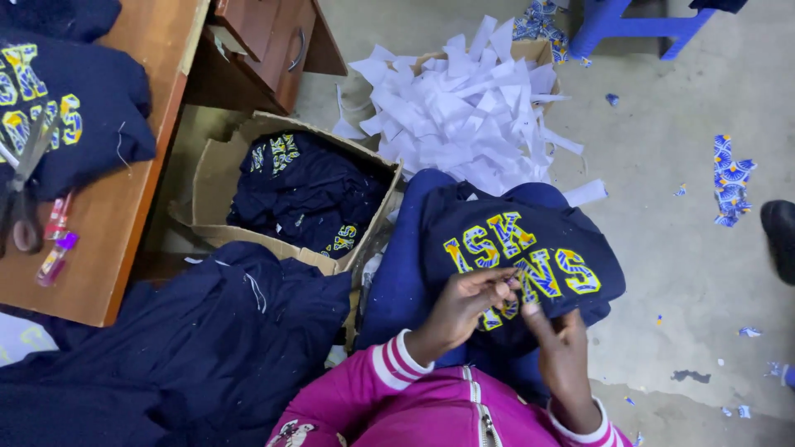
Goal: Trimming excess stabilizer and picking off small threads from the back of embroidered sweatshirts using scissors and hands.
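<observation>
A dark navy garment [571, 240] with yellow and blue patterned letters lies draped over my lap. My left hand [460, 310] pinches at the lettering near its lower edge, fingers bunched together on the fabric. My right hand [563, 352] grips the same garment just to the right, thumb up against the letters. Both wrists come out of pink sleeves with white stripes. What the fingertips pinch is too small to make out.
A cardboard box [211, 178] holds more navy garments with lettering. A second box [530, 51] overflows with white paper strips. More navy cloth [190, 348] is piled at lower left. A wooden table [137, 190] carries a garment, scissors [23, 194] and small pink tubes [56, 248]. Patterned fabric scraps [730, 178] litter the floor.
</observation>
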